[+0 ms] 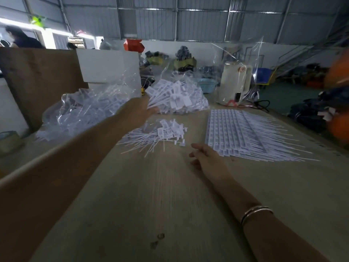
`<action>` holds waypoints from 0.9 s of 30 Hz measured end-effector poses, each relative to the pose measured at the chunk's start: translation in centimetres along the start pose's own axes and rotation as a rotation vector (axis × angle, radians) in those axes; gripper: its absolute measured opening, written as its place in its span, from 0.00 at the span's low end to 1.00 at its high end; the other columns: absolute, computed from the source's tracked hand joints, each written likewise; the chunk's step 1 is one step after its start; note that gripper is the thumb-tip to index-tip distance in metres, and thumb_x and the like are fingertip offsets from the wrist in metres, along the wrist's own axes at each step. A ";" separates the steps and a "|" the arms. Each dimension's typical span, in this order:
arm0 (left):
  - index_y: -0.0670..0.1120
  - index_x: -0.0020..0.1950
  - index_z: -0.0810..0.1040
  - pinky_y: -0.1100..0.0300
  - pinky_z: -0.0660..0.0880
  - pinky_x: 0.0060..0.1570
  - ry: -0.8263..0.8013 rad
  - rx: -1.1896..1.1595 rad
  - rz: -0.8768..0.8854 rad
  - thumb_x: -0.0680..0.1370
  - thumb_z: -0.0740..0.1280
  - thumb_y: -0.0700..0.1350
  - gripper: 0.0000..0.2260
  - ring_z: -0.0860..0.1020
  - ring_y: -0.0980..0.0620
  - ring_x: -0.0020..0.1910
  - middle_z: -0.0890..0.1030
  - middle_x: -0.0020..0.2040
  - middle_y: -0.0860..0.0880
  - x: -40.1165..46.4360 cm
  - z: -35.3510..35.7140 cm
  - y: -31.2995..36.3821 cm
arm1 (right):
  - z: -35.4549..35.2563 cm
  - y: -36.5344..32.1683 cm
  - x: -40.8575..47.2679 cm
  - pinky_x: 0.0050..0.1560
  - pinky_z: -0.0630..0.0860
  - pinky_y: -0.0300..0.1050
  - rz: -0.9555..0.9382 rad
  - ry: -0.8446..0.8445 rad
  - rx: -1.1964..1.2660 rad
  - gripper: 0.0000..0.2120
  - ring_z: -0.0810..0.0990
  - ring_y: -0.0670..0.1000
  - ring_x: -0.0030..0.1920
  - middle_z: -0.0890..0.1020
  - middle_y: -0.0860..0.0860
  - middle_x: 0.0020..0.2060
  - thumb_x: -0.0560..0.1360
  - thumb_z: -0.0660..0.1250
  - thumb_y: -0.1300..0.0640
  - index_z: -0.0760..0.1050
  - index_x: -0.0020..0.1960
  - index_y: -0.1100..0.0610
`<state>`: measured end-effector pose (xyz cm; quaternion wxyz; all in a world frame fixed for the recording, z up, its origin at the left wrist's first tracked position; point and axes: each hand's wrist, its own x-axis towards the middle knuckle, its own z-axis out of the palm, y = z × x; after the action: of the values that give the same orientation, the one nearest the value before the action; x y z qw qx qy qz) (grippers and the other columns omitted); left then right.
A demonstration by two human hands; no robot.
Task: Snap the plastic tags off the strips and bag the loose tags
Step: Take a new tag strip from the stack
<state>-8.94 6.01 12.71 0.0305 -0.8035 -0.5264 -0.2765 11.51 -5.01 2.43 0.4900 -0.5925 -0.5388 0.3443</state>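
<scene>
A white kettle (236, 82) is seen at the far edge of the tabletop (170, 205), right of centre, with a black cord (263, 104) trailing beside it. A pale blue basket (207, 85) is set just left of the kettle. A roll of tape (9, 140) is placed at the left edge of the frame. A brown board (37, 76) and a white box (109, 65) are stood in the upper left. A red object (133, 45) is visible above the box. A person (20, 39) is glimpsed in the far upper left. A bracelet (255, 213) is worn at the lower right.
</scene>
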 end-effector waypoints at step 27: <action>0.51 0.65 0.71 0.52 0.57 0.61 -0.056 0.176 0.147 0.74 0.63 0.48 0.19 0.58 0.49 0.68 0.67 0.68 0.51 -7.7 9.1 5.7 | 0.4 -0.1 0.6 0.55 0.69 0.37 -0.138 0.047 -0.317 0.13 0.78 0.50 0.54 0.82 0.51 0.54 0.78 0.58 0.61 0.80 0.55 0.55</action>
<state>-2.58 0.19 2.75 0.1062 -0.8416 -0.4888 -0.2037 11.25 -4.34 2.51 0.4251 -0.6321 -0.6141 0.2066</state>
